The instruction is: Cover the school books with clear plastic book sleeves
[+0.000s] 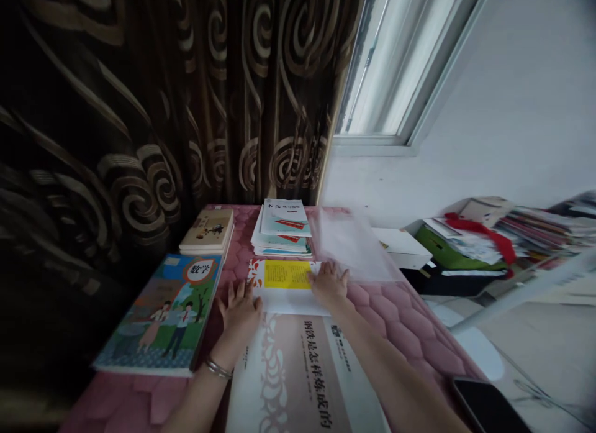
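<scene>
A large book (298,371) with a brown and white cover lies open-side down in front of me on a pink quilted surface (405,321). My left hand (239,312) lies flat with spread fingers on its left part, a bracelet at the wrist. My right hand (329,284) rests open on the book's far edge, by the yellow panel (287,274), and touches a blurred clear plastic sheet (349,243) that rises to the right.
A colourful maths textbook (165,315) lies at the left. A tan book (208,231) and a stack of thin booklets (282,228) sit farther back. A patterned dark curtain (162,97) hangs behind. A dark phone (488,405) lies at the lower right; piled papers (488,234) sit beyond.
</scene>
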A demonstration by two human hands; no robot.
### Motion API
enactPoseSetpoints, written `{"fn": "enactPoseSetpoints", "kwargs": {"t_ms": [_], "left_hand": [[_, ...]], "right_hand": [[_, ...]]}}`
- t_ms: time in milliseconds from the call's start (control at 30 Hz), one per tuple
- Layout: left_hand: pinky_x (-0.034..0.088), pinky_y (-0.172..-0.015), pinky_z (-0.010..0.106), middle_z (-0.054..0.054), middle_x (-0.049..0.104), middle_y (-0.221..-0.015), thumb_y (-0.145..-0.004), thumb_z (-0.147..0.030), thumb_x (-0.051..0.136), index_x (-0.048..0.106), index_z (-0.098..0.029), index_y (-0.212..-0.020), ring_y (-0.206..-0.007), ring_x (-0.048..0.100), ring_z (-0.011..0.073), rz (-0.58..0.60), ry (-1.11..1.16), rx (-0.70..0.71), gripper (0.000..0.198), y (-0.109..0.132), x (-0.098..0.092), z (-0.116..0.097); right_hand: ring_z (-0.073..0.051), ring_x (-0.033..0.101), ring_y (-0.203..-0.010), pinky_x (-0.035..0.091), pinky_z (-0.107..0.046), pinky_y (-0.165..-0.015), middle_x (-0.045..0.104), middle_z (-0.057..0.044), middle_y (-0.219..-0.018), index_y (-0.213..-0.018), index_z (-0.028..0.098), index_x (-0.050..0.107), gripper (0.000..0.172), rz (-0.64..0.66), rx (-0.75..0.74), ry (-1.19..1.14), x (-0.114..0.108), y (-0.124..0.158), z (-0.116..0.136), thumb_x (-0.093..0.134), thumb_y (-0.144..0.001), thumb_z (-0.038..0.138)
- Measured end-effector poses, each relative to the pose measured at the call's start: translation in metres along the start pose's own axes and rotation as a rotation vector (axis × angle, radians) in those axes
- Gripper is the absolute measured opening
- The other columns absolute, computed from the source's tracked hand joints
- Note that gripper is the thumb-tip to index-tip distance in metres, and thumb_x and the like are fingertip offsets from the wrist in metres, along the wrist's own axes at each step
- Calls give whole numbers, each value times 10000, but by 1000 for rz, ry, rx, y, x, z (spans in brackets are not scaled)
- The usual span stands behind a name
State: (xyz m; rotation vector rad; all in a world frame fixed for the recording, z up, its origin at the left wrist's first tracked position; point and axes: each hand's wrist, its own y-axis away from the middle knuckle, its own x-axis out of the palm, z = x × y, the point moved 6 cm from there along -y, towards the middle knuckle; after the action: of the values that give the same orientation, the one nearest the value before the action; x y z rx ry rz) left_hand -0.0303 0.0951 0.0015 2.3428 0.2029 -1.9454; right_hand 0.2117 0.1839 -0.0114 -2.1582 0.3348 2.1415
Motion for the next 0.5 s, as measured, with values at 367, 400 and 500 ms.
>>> {"fn": "enactPoseSetpoints", "kwargs": {"t_ms": [367,400,500], "left_hand": [[246,-1104,652,76,387,-1537,-915,-352,368,552,-228,-1345,-1439,248,341,4,28,12,484,0,4,1],[252,-1100,650,85,401,-1529,-916,-353,365,555,-224,-1342,-1433,261,343,-5,20,10,484,-1,6,2],[258,-1102,633,83,429,-1511,-907,-349,380,553,-240,-1345,-1423,283,338,-35,2,2,483,-2,8,2]], "right_hand": [[-303,589,-1119,459,-385,-913,633,-181,-1219,-1161,139,660,649,1,-366,-235,-26,34,145,533,-820,676],[-292,607,-1100,463,-375,-908,660,-164,-1183,-1126,154,680,615,9,-366,-229,-25,30,153,543,-819,669],[-280,638,-1079,463,-369,-909,709,-159,-1097,-1054,160,716,544,21,-343,-212,-25,12,168,558,-837,633]]}}
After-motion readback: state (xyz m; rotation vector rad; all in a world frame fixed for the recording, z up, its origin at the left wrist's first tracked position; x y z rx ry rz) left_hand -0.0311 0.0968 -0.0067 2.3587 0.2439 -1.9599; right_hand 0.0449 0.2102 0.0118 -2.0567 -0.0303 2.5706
